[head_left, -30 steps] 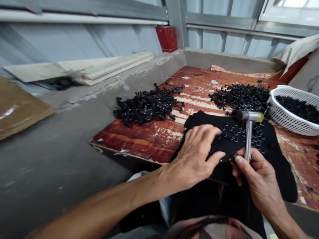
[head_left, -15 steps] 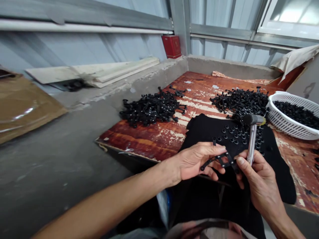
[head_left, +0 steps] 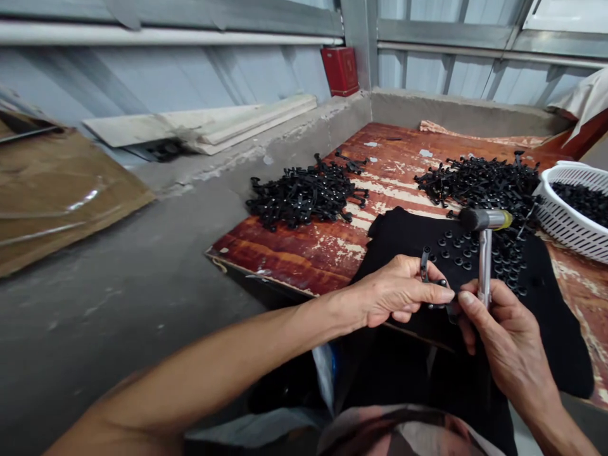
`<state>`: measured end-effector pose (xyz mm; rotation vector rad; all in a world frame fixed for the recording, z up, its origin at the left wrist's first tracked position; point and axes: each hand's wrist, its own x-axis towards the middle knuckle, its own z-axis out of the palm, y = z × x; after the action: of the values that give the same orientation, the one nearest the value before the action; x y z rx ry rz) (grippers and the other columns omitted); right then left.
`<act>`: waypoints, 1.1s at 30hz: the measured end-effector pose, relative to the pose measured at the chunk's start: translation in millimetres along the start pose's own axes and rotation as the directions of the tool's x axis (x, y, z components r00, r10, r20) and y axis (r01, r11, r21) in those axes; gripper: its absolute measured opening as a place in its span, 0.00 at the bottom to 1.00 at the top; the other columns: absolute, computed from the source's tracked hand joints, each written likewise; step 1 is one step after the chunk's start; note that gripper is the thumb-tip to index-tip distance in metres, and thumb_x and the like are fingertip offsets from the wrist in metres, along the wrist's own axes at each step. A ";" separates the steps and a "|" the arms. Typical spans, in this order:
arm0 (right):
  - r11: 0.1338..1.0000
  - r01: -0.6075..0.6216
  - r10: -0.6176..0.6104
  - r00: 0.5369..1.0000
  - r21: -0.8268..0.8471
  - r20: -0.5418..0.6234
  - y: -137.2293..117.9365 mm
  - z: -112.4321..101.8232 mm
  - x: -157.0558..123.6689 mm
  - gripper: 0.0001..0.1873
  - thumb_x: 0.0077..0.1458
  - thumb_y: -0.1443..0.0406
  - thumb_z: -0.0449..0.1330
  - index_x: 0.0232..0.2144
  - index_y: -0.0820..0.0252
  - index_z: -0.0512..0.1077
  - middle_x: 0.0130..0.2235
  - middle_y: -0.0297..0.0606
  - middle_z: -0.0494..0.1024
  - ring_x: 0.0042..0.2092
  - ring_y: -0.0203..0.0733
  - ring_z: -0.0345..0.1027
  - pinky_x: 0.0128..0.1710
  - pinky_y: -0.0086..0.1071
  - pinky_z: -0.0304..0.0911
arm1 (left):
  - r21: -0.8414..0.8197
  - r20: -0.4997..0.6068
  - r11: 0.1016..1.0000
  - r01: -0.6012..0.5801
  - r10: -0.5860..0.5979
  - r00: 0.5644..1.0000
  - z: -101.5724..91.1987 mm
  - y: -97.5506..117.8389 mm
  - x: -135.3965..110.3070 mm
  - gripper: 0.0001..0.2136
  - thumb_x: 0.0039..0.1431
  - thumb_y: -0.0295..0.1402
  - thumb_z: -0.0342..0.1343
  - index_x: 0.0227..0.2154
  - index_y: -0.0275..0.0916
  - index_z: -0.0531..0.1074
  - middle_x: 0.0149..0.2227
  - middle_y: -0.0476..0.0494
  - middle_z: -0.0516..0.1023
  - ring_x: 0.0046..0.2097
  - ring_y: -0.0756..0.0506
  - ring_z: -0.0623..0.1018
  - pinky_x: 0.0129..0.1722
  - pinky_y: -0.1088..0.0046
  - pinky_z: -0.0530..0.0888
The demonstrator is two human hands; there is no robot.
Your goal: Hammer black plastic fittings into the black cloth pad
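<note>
Thumb and fingers of the left hand pinch a black linked piece with shiny rivets, one strip of it standing up past the knuckles. The right hand is closed around the handle of a hammer, its thumb meeting the left fingertips at the piece's right end; whether that thumb also grips the piece cannot be told. The hammer stands nearly upright, its head above the hand, dark face to the left and yellowish face to the right.

Beneath lies a black cloth, reaching the near edge of the worn red-brown table. Small round black parts are scattered on it just beyond the fingers, limiting room there. The left forearm crosses the near edge, and a stretch of scuffed wood gives space between the cloth and the left heap of black pieces, set back from the table's near-left corner. Past the cloth's far edge, the right heap of black pieces crowds close to a white basket, cut off by the frame. Behind runs a cement ledge bearing a red tin.
</note>
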<state>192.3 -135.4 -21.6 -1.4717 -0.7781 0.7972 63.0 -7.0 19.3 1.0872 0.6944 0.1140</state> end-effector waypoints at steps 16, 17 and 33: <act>0.979 -0.087 0.106 0.989 0.182 -0.100 12.6 -24.5 -20.0 0.11 0.53 0.58 0.68 0.36 0.55 0.74 0.26 0.30 0.72 0.16 0.27 0.59 0.13 0.21 0.56 | -0.003 -0.300 1.000 0.025 -0.025 0.954 -27.5 21.1 37.5 0.11 0.55 0.22 0.60 0.21 0.33 0.66 0.20 0.49 0.72 0.13 0.62 0.52 0.12 0.85 0.47; 0.980 -0.089 0.107 0.990 0.176 -0.090 13.0 -24.8 -19.6 0.11 0.53 0.58 0.68 0.36 0.55 0.74 0.26 0.30 0.71 0.16 0.27 0.59 0.13 0.21 0.57 | -0.002 -0.300 1.000 0.025 -0.025 0.954 -27.7 20.8 37.7 0.11 0.55 0.22 0.60 0.20 0.33 0.66 0.19 0.50 0.72 0.13 0.62 0.52 0.11 0.85 0.47; 0.981 -0.100 0.116 0.989 0.167 -0.090 15.9 -28.4 -20.4 0.12 0.52 0.57 0.68 0.36 0.55 0.74 0.25 0.29 0.71 0.16 0.28 0.60 0.13 0.23 0.57 | 0.017 -0.293 0.999 0.032 -0.025 0.956 -26.4 19.9 41.1 0.11 0.55 0.21 0.60 0.21 0.33 0.66 0.19 0.50 0.72 0.13 0.61 0.52 0.12 0.85 0.47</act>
<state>205.5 -168.6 -35.9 -1.4047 -0.5493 0.8423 85.1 39.9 9.7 1.0914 0.9793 0.2469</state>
